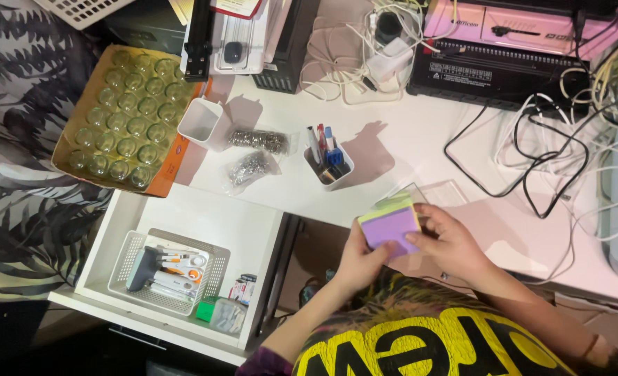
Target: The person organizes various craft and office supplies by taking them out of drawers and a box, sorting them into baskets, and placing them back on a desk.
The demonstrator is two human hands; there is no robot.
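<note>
Sticky notes, purple and green, sit pinched between my left hand and right hand, fingers curled around the edges over the white desk.

white desk | open drawer | leaf-print fabric

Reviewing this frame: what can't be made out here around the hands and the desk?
- Sticky-note block: underside and near edges covered by the left hand and right hand.
- Clear plastic piece: partly behind the block; its shape is unclear.
- Small items in the drawer basket: too small to identify.
- Binding machine: cut off by the top edge.
</note>
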